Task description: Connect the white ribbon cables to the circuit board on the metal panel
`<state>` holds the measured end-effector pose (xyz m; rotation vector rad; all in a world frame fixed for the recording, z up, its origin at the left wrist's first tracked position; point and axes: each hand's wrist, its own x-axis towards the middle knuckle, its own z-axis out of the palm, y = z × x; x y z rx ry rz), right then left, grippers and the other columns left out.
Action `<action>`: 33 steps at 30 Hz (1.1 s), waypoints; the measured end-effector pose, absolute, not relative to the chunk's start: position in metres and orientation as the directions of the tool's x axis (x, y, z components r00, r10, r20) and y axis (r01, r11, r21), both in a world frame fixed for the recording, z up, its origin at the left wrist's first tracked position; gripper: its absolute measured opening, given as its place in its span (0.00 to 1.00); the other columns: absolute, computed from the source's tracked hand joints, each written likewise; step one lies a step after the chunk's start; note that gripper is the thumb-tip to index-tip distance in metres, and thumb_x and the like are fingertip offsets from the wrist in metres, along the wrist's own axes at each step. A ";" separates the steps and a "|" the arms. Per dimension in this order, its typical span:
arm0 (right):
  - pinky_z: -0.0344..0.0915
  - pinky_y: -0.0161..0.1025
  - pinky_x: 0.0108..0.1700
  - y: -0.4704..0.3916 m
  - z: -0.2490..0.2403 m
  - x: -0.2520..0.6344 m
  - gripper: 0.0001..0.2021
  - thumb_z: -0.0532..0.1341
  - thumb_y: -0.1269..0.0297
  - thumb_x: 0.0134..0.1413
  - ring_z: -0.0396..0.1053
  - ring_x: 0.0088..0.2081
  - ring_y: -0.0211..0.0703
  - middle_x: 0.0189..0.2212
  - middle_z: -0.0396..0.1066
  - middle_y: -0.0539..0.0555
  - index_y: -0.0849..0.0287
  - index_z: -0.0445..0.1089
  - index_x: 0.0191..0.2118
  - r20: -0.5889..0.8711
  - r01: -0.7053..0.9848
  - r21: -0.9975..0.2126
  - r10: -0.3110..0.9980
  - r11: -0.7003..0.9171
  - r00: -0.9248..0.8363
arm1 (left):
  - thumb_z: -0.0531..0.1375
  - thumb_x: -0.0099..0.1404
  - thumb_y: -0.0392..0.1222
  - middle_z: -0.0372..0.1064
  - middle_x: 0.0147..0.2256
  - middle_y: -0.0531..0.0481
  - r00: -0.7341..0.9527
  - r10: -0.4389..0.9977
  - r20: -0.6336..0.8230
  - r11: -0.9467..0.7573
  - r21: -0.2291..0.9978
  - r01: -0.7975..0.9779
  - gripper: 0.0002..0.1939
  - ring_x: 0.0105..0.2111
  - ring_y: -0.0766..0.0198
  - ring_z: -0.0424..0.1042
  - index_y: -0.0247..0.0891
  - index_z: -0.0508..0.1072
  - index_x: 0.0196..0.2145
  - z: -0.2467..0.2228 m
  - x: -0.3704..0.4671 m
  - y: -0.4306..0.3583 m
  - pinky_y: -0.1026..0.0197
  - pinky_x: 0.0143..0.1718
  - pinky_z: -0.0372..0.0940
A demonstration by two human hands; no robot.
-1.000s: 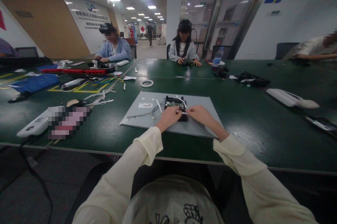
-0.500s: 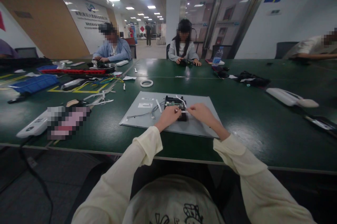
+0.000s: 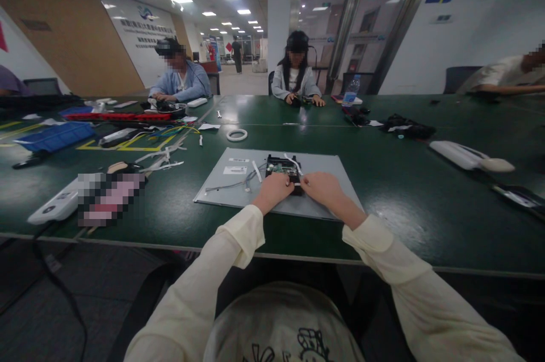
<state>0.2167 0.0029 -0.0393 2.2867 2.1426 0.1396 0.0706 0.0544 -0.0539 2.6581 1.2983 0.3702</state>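
A grey flat panel [image 3: 232,183] lies on the green table, and a black frame with a circuit board [image 3: 279,164] sits on its middle. My left hand [image 3: 275,189] is closed in a pinch at the frame's lower left part. Opposite it, my right hand [image 3: 327,189] pinches at the frame's lower right edge. Between the fingertips a short white tape strip [image 3: 297,184] shows, down against the black frame. Another white strip [image 3: 293,161] crosses the frame's upper right part. Grey cables [image 3: 227,185] and a loose white strip [image 3: 256,171] lie left of my left hand.
A white tape roll [image 3: 237,135] lies behind the panel. At left are a power strip [image 3: 63,200], paper strips [image 3: 164,159] and a blue tray [image 3: 55,136]. A white device [image 3: 457,156] is at right. Co-workers sit across the table, near a water bottle [image 3: 352,91].
Both hands have come down and slightly nearer to me, bringing the white tape strip from just above the black frame onto its lower part. The panel has stayed put.
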 end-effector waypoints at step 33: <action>0.58 0.32 0.39 0.042 -0.027 0.260 0.11 0.53 0.68 0.53 0.68 0.39 0.40 0.37 0.72 0.54 0.61 0.70 0.41 0.150 0.947 -0.315 0.982 -0.061 0.113 | 0.49 0.62 0.42 0.72 0.32 0.41 0.519 0.826 0.221 -0.555 0.159 0.816 0.15 0.36 0.54 0.72 0.35 0.74 0.31 -0.020 0.054 0.066 0.57 0.38 0.65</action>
